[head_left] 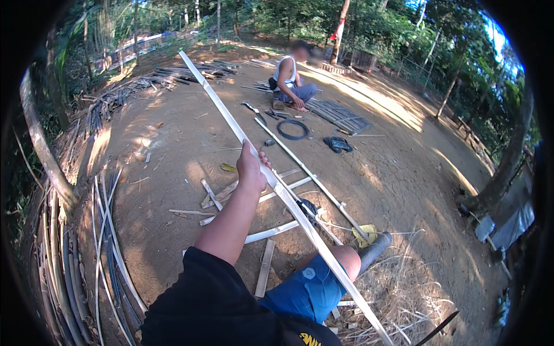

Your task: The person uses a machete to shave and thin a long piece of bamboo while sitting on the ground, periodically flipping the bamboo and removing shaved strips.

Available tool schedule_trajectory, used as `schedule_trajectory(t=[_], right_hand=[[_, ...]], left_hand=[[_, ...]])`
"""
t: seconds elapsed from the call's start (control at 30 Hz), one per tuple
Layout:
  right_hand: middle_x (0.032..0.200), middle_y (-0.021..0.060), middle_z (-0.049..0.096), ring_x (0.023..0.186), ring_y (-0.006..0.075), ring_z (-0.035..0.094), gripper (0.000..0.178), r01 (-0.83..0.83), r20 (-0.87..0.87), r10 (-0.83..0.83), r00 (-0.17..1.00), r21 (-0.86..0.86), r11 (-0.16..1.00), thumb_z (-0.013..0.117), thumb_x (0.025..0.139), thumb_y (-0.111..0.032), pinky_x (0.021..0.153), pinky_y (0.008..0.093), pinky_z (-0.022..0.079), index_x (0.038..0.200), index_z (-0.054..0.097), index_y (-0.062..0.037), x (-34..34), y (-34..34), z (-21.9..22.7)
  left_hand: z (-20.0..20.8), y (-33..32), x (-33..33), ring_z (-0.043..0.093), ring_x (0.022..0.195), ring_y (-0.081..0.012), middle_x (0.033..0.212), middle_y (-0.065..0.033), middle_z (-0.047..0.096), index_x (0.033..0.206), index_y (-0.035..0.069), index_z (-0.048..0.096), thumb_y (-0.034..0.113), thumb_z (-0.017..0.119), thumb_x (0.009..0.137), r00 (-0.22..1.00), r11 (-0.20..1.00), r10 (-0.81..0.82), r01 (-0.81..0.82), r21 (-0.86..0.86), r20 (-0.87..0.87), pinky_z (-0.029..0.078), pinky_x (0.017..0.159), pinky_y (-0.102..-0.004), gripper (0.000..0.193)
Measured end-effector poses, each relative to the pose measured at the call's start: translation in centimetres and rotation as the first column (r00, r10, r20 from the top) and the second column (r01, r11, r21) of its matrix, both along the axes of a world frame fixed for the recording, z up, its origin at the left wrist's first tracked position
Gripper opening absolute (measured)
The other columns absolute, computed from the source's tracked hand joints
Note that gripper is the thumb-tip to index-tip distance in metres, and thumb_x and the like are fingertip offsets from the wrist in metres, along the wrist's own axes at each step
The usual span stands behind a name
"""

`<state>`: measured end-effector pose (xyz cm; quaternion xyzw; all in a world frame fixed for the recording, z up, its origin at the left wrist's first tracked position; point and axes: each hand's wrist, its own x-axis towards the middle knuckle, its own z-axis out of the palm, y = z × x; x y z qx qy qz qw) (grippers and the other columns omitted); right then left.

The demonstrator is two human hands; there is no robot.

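A long, pale split-bamboo strip [217, 102] slants across the view from the upper left to the lower right, passing over my bent knee. My left hand [253, 167] is closed round it near its middle, thumb lying along the strip. My right hand is out of view. At the lower right, the thin end of a dark blade [438, 327] shows; what holds it is hidden. Beneath the strip, more pale bamboo pieces [272, 232] lie on the dirt, some laid crosswise. A longer pale pole [311, 176] lies to their right.
A person [291, 78] sits on the ground ahead, beside a slatted dark panel [340, 115]. A black coil [293, 130] and a handsaw [254, 112] lie nearer. Bamboo poles [55, 265] are stacked at left. Curly shavings [404, 294] cover the ground at lower right.
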<state>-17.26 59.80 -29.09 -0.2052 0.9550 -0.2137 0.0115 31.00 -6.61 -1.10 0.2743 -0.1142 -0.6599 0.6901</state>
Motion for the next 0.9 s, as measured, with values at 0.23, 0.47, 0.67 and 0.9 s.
schedule_trajectory(t=[0.23, 0.47, 0.67, 0.9], right_hand=[[0.063, 0.0028, 0.052, 0.055, 0.0108, 0.051, 0.018, 0.4, 0.297, -0.272, 0.915, -0.594, 0.698, 0.058, 0.087, -0.008, 0.051, 0.0254, 0.041, 0.101, 0.06, 0.0031, 6.5, 3.4, 8.5], [0.078, 0.0011, 0.056, 0.06, 0.0086, 0.054, 0.017, 0.596, 0.535, -0.345, 0.772, -0.797, 0.097, 0.057, 0.088, -0.006, 0.053, 0.0232, 0.048, 0.105, 0.054, -0.0039, 13.7, 13.9, 13.2], [0.075, -0.0024, 0.054, 0.06, 0.0083, 0.054, 0.012, 0.609, 0.631, -0.412, 0.657, -0.767, -0.202, 0.057, 0.093, -0.014, 0.053, 0.0234, 0.049, 0.102, 0.056, -0.0074, 21.7, 21.5, 13.2], [0.073, -0.002, 0.055, 0.055, 0.0077, 0.053, 0.014, 0.522, 0.623, -0.383, 0.682, -0.781, -0.342, 0.055, 0.094, -0.016, 0.049, 0.0218, 0.047, 0.106, 0.055, -0.0085, 29.4, 23.8, 14.5]], left_hand=[[0.0, -3.2, -10.3, 0.058, 0.071, -0.0229, 0.076, -0.0062, 0.056, 0.089, 0.009, 0.049, 0.054, 0.041, 0.099, 0.953, 0.95, -0.302, 0.302, -0.073, 0.017, 0.052, 0.076, -0.0412, 0.047], [-4.5, -0.1, -26.2, 0.061, 0.094, -0.0223, 0.1, -0.0067, 0.062, 0.109, 0.008, 0.046, 0.051, 0.045, 0.099, 0.713, 0.736, -0.666, 0.676, 0.036, 0.217, 0.05, 0.086, -0.0473, 0.044], [-9.5, 5.8, -38.5, 0.062, 0.095, -0.0196, 0.104, -0.0051, 0.065, 0.107, 0.012, 0.052, 0.061, 0.048, 0.094, 0.399, 0.484, -0.857, 0.842, 0.239, 0.328, 0.048, 0.085, -0.0444, 0.052], [-7.1, 13.8, -49.3, 0.04, 0.136, -0.0317, 0.151, -0.0179, 0.038, 0.148, 0.004, 0.031, 0.074, 0.049, 0.086, -0.001, 0.097, -0.757, 0.989, 0.115, 0.653, 0.032, 0.108, -0.0546, 0.096]])
